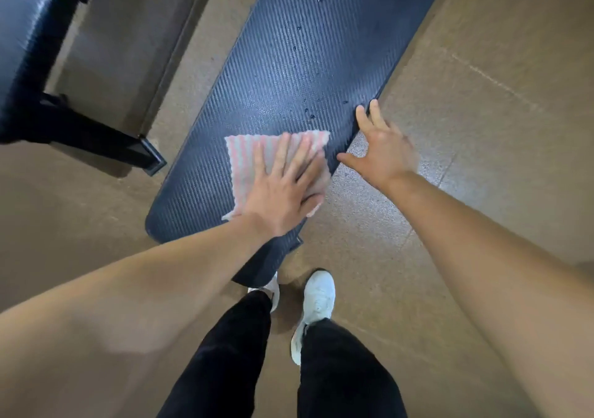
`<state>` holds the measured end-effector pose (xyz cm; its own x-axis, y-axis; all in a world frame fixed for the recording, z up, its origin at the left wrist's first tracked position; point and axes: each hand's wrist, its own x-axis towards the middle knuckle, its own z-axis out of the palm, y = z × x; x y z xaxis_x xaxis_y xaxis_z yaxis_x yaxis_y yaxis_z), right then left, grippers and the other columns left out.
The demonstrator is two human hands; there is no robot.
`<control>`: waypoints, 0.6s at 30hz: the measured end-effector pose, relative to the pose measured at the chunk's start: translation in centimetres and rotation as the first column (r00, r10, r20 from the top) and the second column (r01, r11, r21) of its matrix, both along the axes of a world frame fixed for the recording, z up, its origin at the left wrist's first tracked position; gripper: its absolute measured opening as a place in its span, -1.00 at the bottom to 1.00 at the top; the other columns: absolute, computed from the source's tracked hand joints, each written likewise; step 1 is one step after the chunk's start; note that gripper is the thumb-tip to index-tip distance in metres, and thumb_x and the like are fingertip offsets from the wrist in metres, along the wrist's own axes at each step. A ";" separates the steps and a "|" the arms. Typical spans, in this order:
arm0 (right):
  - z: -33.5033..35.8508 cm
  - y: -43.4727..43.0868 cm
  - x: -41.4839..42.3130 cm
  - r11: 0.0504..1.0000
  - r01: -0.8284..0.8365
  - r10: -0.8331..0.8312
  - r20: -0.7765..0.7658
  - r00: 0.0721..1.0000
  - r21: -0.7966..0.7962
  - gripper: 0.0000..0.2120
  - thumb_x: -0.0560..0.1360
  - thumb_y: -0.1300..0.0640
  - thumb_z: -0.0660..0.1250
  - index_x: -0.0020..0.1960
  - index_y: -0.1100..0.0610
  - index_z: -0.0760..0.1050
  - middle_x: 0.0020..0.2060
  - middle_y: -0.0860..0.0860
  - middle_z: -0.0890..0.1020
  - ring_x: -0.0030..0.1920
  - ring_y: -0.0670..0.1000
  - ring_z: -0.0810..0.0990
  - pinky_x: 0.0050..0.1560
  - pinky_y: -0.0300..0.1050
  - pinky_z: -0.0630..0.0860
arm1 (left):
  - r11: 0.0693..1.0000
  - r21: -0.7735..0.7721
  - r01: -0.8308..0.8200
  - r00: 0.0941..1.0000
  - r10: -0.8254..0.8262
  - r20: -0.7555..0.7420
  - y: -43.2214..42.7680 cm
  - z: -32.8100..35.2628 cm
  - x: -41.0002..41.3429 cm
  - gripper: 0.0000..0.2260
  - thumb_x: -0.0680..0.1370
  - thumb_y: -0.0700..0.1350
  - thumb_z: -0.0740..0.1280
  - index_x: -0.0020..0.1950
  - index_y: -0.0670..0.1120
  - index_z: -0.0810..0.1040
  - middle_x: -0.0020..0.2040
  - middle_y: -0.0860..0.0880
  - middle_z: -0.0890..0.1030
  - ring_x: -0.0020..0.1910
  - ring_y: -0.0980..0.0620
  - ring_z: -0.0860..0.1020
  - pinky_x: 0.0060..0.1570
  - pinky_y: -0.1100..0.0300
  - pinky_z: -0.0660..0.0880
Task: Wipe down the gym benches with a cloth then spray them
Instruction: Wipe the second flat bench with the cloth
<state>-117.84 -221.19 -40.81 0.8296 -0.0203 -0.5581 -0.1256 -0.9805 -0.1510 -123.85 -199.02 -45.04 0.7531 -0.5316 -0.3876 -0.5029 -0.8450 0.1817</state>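
Left hand [283,189] flat, fingers spread, pressing pink-and-white striped cloth [247,157] onto the near end of the dark ribbed vinyl bench pad [289,64], likely to keep full contact while wiping. Right hand [379,151] open, holding nothing, fingertips at the pad's edge, probably bracing. Water droplets [308,112] lie just beyond both hands. Second black bench [29,48] far off the left hand; nothing blocks the stroke. No spray bottle visible.

My left hand [283,192] lies flat, fingers spread, palm down on the dark ribbed bench pad [289,64], while my right hand [377,147] hangs open-fingered beside its edge.
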 end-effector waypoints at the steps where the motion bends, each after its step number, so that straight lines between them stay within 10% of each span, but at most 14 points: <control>1: 0.3 0.0 0.4 1.000 -0.017 0.016 -0.028 0.999 -0.021 -0.10 0.49 -0.33 0.34 0.64 -0.08 -0.03 0.65 -0.06 -0.06 0.55 0.17 0.27 0.41 0.26 0.38 | 0.999 -0.008 0.048 0.999 -0.048 0.002 -0.6 -0.1 -0.4 -0.30 0.67 0.32 -0.11 0.69 -0.02 -0.22 0.70 -0.11 -0.21 0.65 -0.28 -0.23 0.48 -0.49 -0.03; 8: 1.1 -0.8 2.0 0.991 -0.120 0.109 -0.147 0.983 -0.065 -0.18 0.54 -0.32 0.27 0.64 -0.11 -0.04 0.65 -0.08 -0.05 0.50 0.15 0.34 0.36 0.25 0.41 | 0.996 -0.022 0.085 0.995 -0.084 0.043 1.3 0.5 3.5 -0.36 0.70 0.18 -0.06 0.68 -0.03 -0.21 0.71 -0.05 -0.10 0.68 -0.14 -0.10 0.61 -0.24 -0.08; 18: 0.1 -3.1 1.6 0.974 -0.223 0.225 -0.091 0.970 0.029 -0.21 0.59 -0.22 0.25 0.64 -0.12 -0.13 0.65 -0.04 -0.08 0.46 0.13 0.38 0.32 0.18 0.44 | 0.929 0.048 -0.366 0.929 0.362 0.079 0.6 0.7 18.7 -0.39 0.72 0.19 -0.15 0.69 -0.05 -0.18 0.71 -0.07 -0.15 0.67 -0.24 -0.14 0.58 -0.32 0.00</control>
